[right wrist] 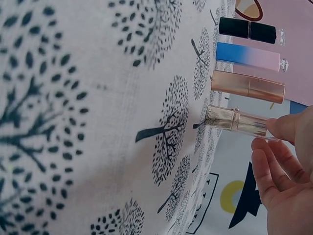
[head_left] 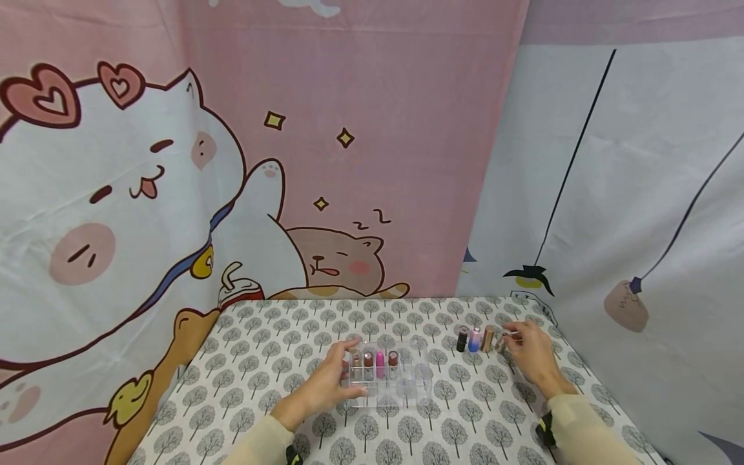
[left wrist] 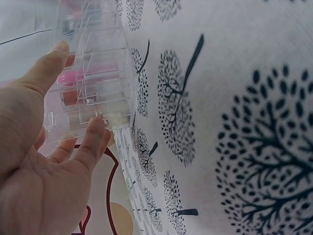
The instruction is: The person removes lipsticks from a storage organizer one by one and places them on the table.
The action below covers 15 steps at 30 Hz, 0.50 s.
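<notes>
My left hand [head_left: 327, 380] grips the left end of a clear lipstick organizer [head_left: 415, 394], thumb at its near side and fingers at its far left corner. Several lipsticks stand in its far-row slots, among them a bright pink one [head_left: 380, 365]; in the left wrist view that pink lipstick [left wrist: 90, 73] shows through the clear wall. Over to the right, my right hand [head_left: 531, 352] pinches the top of a gold lipstick with a clear cap [right wrist: 237, 122] between thumb and fingertips. This lipstick stands upright at the right end of a row.
Left of the pinched lipstick stand a rose-gold lipstick [right wrist: 247, 87], a blue-to-pink lipstick [right wrist: 249, 55] and a black lipstick [right wrist: 247, 30]. A tree-print cloth [head_left: 261, 349] covers the table. Cartoon-printed curtains [head_left: 407, 161] hang behind and beside it.
</notes>
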Tool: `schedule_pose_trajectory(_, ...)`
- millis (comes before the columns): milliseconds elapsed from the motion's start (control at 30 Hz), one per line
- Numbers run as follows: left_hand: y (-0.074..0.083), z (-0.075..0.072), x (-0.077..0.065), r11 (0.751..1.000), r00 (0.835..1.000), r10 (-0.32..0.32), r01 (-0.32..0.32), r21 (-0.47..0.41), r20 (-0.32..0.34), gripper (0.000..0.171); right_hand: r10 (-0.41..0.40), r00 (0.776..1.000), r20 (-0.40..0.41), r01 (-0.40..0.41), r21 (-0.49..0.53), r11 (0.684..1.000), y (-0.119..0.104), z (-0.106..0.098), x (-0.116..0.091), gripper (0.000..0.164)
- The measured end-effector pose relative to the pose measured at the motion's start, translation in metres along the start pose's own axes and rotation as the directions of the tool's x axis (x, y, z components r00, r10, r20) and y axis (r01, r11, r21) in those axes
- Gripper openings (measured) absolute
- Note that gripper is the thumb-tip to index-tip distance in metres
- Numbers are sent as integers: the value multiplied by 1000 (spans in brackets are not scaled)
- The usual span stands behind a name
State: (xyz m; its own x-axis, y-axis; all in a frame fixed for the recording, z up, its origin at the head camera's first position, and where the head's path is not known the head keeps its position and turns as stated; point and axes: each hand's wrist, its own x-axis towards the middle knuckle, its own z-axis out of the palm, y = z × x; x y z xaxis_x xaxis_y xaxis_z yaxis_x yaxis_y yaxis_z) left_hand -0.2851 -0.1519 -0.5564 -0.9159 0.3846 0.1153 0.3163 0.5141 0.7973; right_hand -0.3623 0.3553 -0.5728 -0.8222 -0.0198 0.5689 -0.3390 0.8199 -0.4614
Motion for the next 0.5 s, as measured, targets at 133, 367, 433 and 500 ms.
schedule_pose_trajectory(133, -1, 0, 0, 1000, 1000, 2, -2, -2, -1, 114, 1, 1000, 2, -1, -8, 1000, 0, 2, 1, 29)
schedule_pose_trajectory(367, 0, 0, 0, 1000, 1000, 4, -4, -1, 3, 114, 25, 999, 40, -24, -18, 1000, 0, 0, 2, 34)
schedule_pose_trajectory(433, -1, 0, 1, 1000, 1000, 2, -2, 1, 2, 114, 31, 998, 56, -30, -24, 999, 0, 0, 3, 35)
schedule_pose_trajectory(500, -1, 0, 1, 1000, 1000, 2, -2, 3, 2, 115, 34, 997, 72, -32, -29, 999, 1, -1, 3, 37)
